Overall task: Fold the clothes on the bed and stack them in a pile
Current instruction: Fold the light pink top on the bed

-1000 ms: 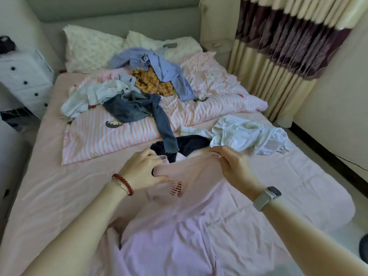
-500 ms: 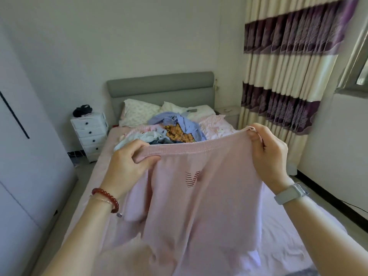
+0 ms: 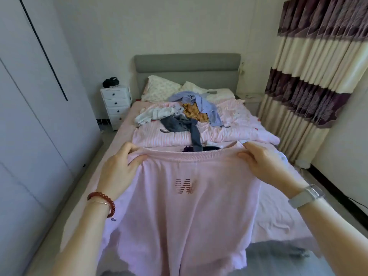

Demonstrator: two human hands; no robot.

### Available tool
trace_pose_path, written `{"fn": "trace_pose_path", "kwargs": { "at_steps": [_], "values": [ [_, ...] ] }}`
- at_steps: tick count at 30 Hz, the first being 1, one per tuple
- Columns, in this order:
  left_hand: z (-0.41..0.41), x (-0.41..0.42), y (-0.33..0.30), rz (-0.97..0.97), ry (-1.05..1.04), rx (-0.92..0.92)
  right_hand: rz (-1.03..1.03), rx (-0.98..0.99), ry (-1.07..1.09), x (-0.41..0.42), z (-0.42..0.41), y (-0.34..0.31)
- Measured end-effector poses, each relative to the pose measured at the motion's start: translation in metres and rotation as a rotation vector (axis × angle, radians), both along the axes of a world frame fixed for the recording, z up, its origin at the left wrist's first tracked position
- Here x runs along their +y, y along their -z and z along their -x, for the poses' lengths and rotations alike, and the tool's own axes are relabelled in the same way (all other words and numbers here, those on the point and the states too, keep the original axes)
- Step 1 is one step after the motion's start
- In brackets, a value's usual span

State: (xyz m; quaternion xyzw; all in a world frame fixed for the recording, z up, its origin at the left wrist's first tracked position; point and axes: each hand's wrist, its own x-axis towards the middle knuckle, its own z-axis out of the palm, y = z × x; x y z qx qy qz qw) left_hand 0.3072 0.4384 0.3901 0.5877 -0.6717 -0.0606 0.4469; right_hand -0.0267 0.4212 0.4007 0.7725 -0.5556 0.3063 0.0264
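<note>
So a second ago the pink top [image 3: 185,206] was bunched on the sheet under both hands, now it's lifted clear and hanging full length. Left hand [image 3: 119,172] and right hand [image 3: 266,166] have spread wider apart along the ribbed edge, pulling it taut between them, and dropped a bit lower.

Pink garment's [image 3: 185,206] lower end past the bottom edge

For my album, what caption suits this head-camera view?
Both hands, left hand and right hand, hold a pink top up over the bed.
</note>
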Motion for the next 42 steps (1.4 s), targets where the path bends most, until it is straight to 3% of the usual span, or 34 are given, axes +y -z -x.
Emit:
{"fn": "trace_pose_path", "kwargs": {
  "at_steps": [2,6,10,13,16,18,22,25,27,29,33,36,39,40,42],
  "values": [
    [0.004,0.004,0.011,0.002,0.022,0.067,0.12,-0.036,0.087,0.001,-0.003,0.015],
    [-0.004,-0.017,0.015,0.055,-0.05,0.161,0.085,-0.078,0.211,-0.031,-0.018,0.03],
    [-0.029,-0.077,0.02,0.045,-0.244,0.024,0.256,-0.029,0.259,-0.092,-0.031,0.03],
    [-0.044,-0.137,0.026,-0.105,-0.196,0.041,0.246,-0.013,0.246,-0.16,-0.056,0.04],
    [-0.04,-0.178,0.034,-0.256,0.173,0.174,0.025,-0.064,0.293,-0.232,-0.086,0.054],
    [-0.028,-0.198,0.043,-0.285,0.345,0.141,-0.253,-0.309,0.203,-0.266,-0.108,0.061],
    [-0.005,-0.237,0.064,-0.32,0.35,0.239,-0.689,-0.881,-0.098,-0.268,-0.151,0.092],
    [0.01,-0.255,0.076,-0.45,0.329,0.503,-0.971,-1.166,-0.337,-0.246,-0.166,0.119],
    [0.018,-0.262,0.082,-0.647,0.431,0.663,-1.0,-1.202,-0.334,-0.242,-0.166,0.128],
    [0.019,-0.264,0.085,-0.761,0.492,0.661,-0.91,-1.241,-0.219,-0.241,-0.159,0.132],
    [0.007,-0.275,0.09,-0.514,0.308,0.485,-0.849,-1.318,-0.194,-0.242,-0.131,0.128],
    [0.013,-0.275,0.092,-0.762,0.619,0.599,-0.971,-1.302,-0.382,-0.243,-0.107,0.106],
    [0.039,-0.272,0.087,-0.838,0.906,0.588,-0.995,-1.333,-0.507,-0.243,-0.082,0.084],
    [0.046,-0.271,0.084,-0.821,0.917,0.558,-0.982,-1.355,-0.501,-0.244,-0.076,0.078],
    [0.062,-0.265,0.077,-0.698,0.734,0.471,-0.856,-1.306,-0.356,-0.245,-0.066,0.072]
  ]
}}
